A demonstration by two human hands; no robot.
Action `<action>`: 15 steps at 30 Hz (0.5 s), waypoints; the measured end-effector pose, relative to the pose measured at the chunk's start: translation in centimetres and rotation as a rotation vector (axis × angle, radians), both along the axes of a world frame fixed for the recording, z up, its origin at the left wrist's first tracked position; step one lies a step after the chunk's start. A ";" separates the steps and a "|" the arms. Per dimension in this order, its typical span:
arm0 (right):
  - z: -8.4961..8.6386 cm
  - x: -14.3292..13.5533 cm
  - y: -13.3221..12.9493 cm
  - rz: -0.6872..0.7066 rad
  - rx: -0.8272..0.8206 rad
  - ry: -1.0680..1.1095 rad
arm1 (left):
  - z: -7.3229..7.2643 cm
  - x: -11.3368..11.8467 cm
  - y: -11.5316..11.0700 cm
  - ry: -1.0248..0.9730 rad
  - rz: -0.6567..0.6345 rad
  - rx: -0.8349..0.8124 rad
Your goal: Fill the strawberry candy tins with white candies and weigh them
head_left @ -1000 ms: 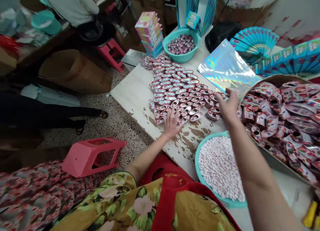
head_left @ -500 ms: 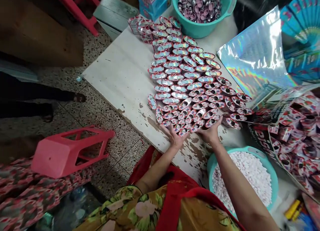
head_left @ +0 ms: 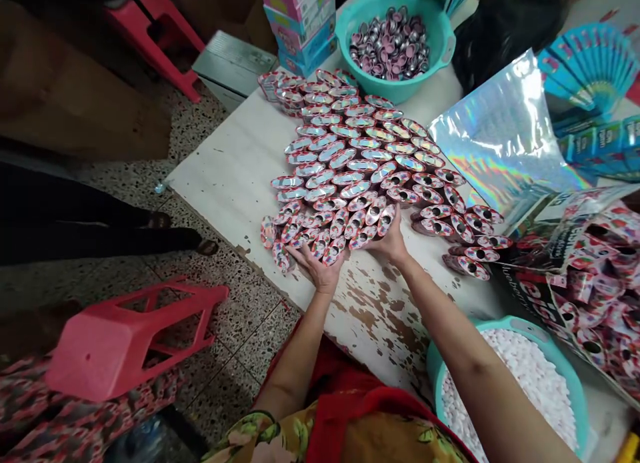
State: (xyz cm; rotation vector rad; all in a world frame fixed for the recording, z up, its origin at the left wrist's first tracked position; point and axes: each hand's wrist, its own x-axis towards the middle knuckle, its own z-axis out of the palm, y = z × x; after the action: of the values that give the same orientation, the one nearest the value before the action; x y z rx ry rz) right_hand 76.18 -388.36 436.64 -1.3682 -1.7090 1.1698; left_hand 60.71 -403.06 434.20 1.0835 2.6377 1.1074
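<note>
Currently, my left (head_left: 323,271) and right (head_left: 391,246) hands cup the near edge of the red-and-white pouches (head_left: 345,226), fingers spread against them, on the bench (head_left: 220,163).

Partial "lueb…" on blk pkg (head_left: 531,295)

Red-rimmed oval containers (head_left: 343,159), some dark-holed, stand clustered on the white table (head_left: 220,166).
</note>
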 end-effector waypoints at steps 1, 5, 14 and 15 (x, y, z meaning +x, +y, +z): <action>0.0 -0.9 0.6 0.013 -0.002 0.017 | 0.0 -0.7 0.5 0.009 0.001 0.011; 1.2 -3.2 1.8 0.071 0.003 0.005 | -0.2 -2.7 1.7 0.002 0.032 0.012; 7.1 8.7 -10.2 -0.856 -0.197 -0.249 | 7.9 5.3 0.1 0.132 -0.579 0.369; 7.1 10.7 -10.4 -0.913 -0.238 -0.273 | 9.5 8.2 2.8 0.097 -0.798 0.382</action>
State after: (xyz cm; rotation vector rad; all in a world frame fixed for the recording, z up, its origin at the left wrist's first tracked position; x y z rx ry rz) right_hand 86.88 -398.74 443.75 -2.1930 -0.8797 0.6713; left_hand 68.89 -400.27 443.67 2.0342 1.7330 1.3629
